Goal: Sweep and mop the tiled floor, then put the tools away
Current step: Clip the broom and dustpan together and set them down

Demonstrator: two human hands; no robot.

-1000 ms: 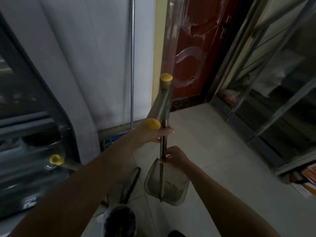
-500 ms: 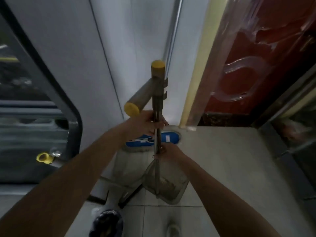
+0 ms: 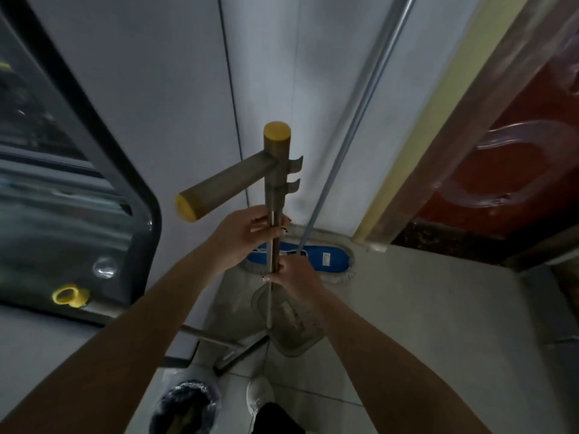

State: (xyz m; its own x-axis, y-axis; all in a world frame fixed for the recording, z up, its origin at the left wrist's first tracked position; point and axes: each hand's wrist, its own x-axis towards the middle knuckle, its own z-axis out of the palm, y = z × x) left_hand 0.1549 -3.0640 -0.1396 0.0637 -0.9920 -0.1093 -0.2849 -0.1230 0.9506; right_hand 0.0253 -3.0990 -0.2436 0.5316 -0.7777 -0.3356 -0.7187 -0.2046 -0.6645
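Observation:
I hold a long-handled dustpan upright in front of me. Its grey handle (image 3: pixel 275 170) has yellow caps and a side grip sticking out to the left. My left hand (image 3: pixel 247 236) is closed around the thin metal pole just under the handle. My right hand (image 3: pixel 294 274) grips the same pole lower down. The translucent grey pan (image 3: pixel 294 327) hangs below my hands, over the tiled floor (image 3: pixel 423 324). A flat mop with a blue head (image 3: pixel 326 258) lies against the white wall, its pole (image 3: pixel 360 120) leaning up to the right.
A dark glass-fronted cabinet (image 3: pixel 62 198) stands at the left with a yellow-capped handle (image 3: pixel 70 296) beside it. A red door (image 3: pixel 517 158) behind clear strips is at the right. A lined waste bin (image 3: pixel 185 408) and my white shoe (image 3: pixel 260 396) are near my feet.
My view has tilted down and closer to the wall corner. The dustpan has come with both hands toward the mop head by the wall, held more upright.

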